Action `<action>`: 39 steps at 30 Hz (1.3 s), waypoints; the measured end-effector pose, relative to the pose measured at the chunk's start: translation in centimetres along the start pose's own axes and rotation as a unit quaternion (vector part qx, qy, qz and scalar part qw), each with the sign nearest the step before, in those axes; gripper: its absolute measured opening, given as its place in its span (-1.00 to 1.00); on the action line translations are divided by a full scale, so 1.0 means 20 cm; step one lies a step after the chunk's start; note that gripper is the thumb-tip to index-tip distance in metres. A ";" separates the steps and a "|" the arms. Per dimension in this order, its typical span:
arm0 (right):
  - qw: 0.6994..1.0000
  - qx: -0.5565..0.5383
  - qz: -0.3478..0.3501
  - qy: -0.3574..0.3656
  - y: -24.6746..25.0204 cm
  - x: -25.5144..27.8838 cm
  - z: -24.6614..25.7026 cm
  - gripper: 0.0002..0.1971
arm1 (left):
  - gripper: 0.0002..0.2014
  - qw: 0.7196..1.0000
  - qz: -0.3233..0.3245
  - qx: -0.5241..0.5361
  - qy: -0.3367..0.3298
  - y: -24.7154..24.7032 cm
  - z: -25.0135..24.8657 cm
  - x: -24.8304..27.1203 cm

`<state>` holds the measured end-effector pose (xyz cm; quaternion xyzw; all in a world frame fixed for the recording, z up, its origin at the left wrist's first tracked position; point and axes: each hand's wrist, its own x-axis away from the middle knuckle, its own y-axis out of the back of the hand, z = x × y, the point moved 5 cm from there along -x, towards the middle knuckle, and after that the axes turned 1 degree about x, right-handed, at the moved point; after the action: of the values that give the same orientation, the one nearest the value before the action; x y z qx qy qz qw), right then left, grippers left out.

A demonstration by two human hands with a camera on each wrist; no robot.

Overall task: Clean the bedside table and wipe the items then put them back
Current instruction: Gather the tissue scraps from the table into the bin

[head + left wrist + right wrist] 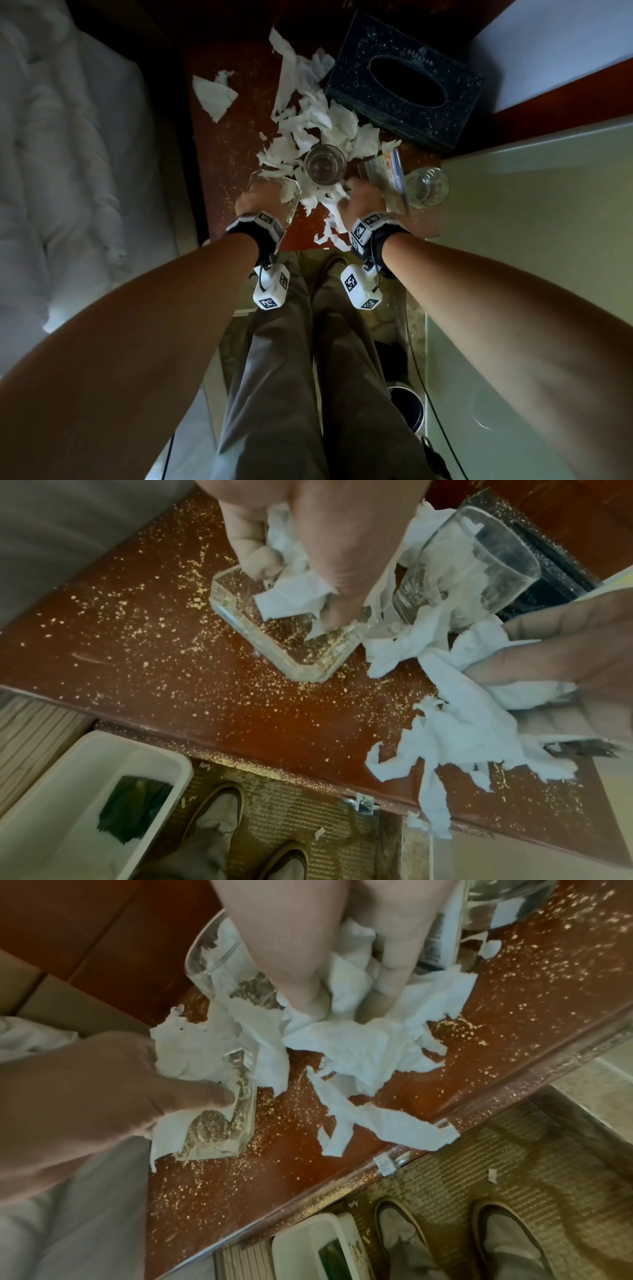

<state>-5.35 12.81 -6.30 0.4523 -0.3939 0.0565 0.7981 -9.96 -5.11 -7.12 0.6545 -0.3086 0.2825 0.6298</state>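
The red-brown bedside table [219,154] is strewn with yellow crumbs and torn white tissue [308,113]. My left hand [253,202] grips a square clear glass dish [274,642] near the front edge. Its thumb is inside the rim, with tissue scraps pinched there. In the right wrist view the dish [222,1118] looks tilted. My right hand [363,198] clutches a wad of tissue [359,1042] just right of the dish. An upright drinking glass [323,164] stands behind both hands. A second glass [426,186] sits at the table's right edge.
A dark speckled tissue box [404,82] stands at the back right, and flat packets [387,168] lie between the two glasses. A white bin [68,791] sits on the floor below the front edge by my shoes. The bed [68,154] lies to the left.
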 end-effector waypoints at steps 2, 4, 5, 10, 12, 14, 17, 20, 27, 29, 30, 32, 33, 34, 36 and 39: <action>1.000 -0.003 0.003 -0.004 0.02 0.01 0.01 -0.72 | -0.54 0.999 -0.014 0.029 -0.002 0.01 0.01 0.00; 0.999 -0.018 0.008 -0.026 0.04 0.02 0.01 -0.74 | -0.55 0.998 -0.023 0.064 -0.001 0.04 0.02 0.02; 0.999 -0.022 0.009 -0.037 0.05 0.03 0.01 -0.73 | -0.54 0.997 -0.023 0.077 0.000 0.06 0.03 0.03; 0.999 -0.034 0.009 -0.036 0.13 0.09 0.03 -0.56 | -0.56 0.994 -0.014 0.112 0.010 0.14 0.04 0.08; 0.999 -0.020 -0.009 -0.026 0.18 0.12 0.04 -0.61 | -0.58 0.991 -0.020 0.132 0.002 0.18 0.03 0.12; 0.999 -0.035 -0.016 -0.012 0.24 0.16 0.06 -0.59 | -0.59 0.990 -0.028 0.140 -0.016 0.23 0.01 0.17; 1.000 -0.021 -0.012 0.010 0.34 0.23 0.10 -0.57 | -0.62 0.992 -0.028 0.113 -0.038 0.30 -0.03 0.26; 0.999 -0.031 -0.015 0.030 0.43 0.30 0.14 -0.67 | -0.67 0.992 -0.037 0.111 -0.040 0.38 -0.05 0.34; 0.994 -0.057 -0.075 0.052 0.66 0.49 0.21 -0.78 | -0.72 0.989 -0.075 0.119 -0.049 0.60 -0.09 0.58; 0.993 -0.053 -0.085 0.056 0.73 0.55 0.24 -0.77 | -0.73 0.988 -0.085 0.112 -0.059 0.68 -0.11 0.65; 0.993 -0.054 -0.087 0.056 0.77 0.58 0.24 -0.74 | -0.73 0.988 -0.089 0.107 -0.063 0.71 -0.13 0.68; 0.991 -0.056 -0.104 0.055 0.86 0.64 0.26 -0.77 | -0.71 0.989 -0.096 0.085 -0.080 0.79 -0.16 0.75; 0.991 -0.053 -0.108 0.057 0.91 0.67 0.27 -0.83 | -0.70 0.988 -0.099 0.073 -0.091 0.83 -0.18 0.78; 0.990 -0.056 -0.113 0.060 0.95 0.70 0.28 -0.85 | -0.69 0.988 -0.101 0.062 -0.103 0.86 -0.19 0.82; 0.988 -0.065 -0.129 0.060 1.03 0.78 0.29 -0.73 | -0.72 0.984 -0.105 0.035 -0.138 0.93 -0.24 0.87; 0.982 -0.078 -0.164 0.051 1.13 0.89 0.29 -0.80 | -0.83 0.977 -0.106 -0.010 -0.186 1.03 -0.33 0.98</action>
<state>-6.55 16.87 22.73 0.4433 -0.2769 -0.0831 0.8485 -12.65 0.18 21.42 0.7186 -0.3520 0.0839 0.5939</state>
